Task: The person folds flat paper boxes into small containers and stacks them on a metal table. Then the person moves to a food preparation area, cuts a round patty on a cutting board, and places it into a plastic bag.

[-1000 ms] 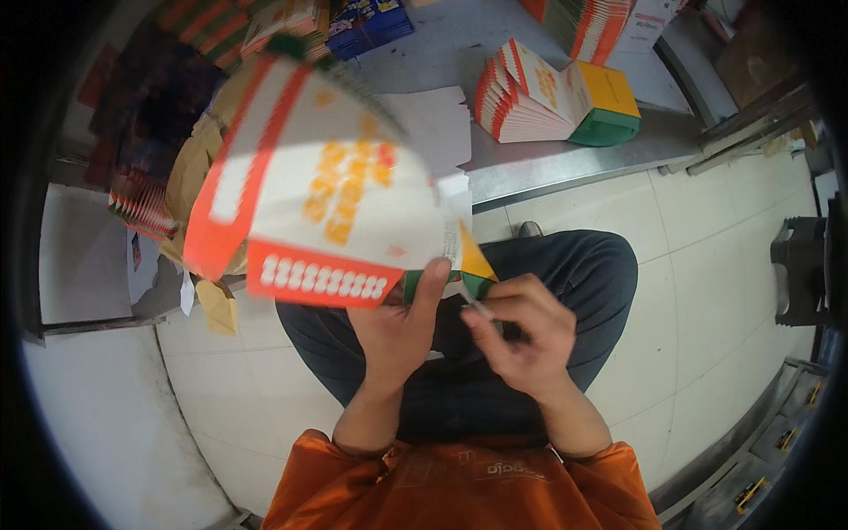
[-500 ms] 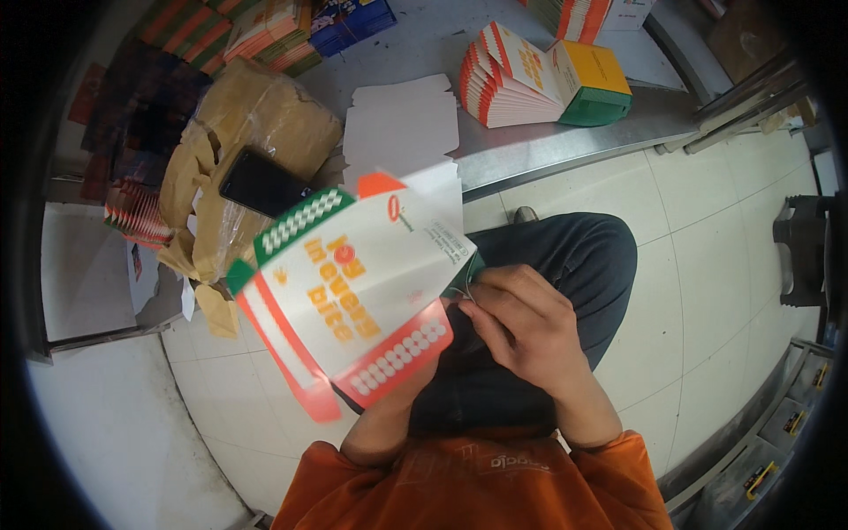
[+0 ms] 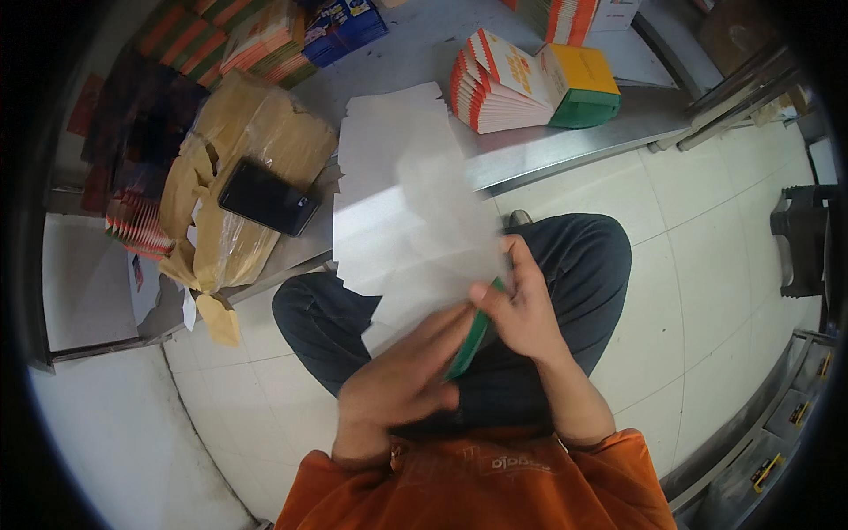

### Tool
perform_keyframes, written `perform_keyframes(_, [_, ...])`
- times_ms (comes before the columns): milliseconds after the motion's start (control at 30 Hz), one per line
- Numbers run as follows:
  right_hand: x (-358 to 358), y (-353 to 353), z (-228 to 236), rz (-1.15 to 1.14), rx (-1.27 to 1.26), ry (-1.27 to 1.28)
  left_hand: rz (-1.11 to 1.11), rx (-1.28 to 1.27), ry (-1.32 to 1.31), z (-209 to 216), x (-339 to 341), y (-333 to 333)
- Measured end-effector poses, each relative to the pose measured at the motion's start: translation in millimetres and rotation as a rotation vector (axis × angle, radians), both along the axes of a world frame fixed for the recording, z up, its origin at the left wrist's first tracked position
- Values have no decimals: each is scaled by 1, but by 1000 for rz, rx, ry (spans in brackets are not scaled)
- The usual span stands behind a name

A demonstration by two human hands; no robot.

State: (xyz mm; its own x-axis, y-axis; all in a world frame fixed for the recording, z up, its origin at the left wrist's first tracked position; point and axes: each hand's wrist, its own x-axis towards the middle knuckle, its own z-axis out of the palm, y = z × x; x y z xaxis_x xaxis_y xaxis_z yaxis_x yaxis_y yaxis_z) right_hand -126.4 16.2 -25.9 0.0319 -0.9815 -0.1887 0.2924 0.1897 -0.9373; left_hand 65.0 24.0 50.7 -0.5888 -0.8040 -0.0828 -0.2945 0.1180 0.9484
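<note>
Below the card [image 3: 424,261], nearest the viewer: orange shirt [image 3: 477,481], worn by the person. At the card's near right corner: right hand [image 3: 528,309], thumb above, fingers wrapped behind, gripping the edge. At the card's near edge: left hand [image 3: 402,380], fingers extended and blurred, laid against the green flap [image 3: 474,336]; whether it grips cannot be told. Card itself: white face showing, held above the lap, blurred. Beneath the card: dark trousers [image 3: 587,283], one knee to each side.

Left of the card: black phone [image 3: 268,196], lying flat on a brown parcel [image 3: 287,128] with torn paper and clear film. Left beyond the parcel: one orange-edged stack [image 3: 137,225].

Directly beyond the card: white sheet [image 3: 389,115], on a metal bench [image 3: 565,146]; the line where sheet and card meet is unclear. Beyond the card to the right: fanned stack [image 3: 499,93], orange-edged, touching a yellow-and-green box [image 3: 583,84]. Beyond the card to the left: blue stack [image 3: 344,31]. Well right of the card: dark stool [image 3: 802,238], on pale tiles [image 3: 720,274].
</note>
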Motion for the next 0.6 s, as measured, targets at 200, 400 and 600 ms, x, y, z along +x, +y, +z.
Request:
perform_keyframes(200, [-14,-9,14,46,290,-968,127,-497,-194,42,29,6])
perform_keyframes(400, [15,5,46,-94,-716,274,782,-50,543,36,-37,-2])
perform_keyframes(600, [9,6,58,-277,-705,531,680,-596,67,-6,-33,-17])
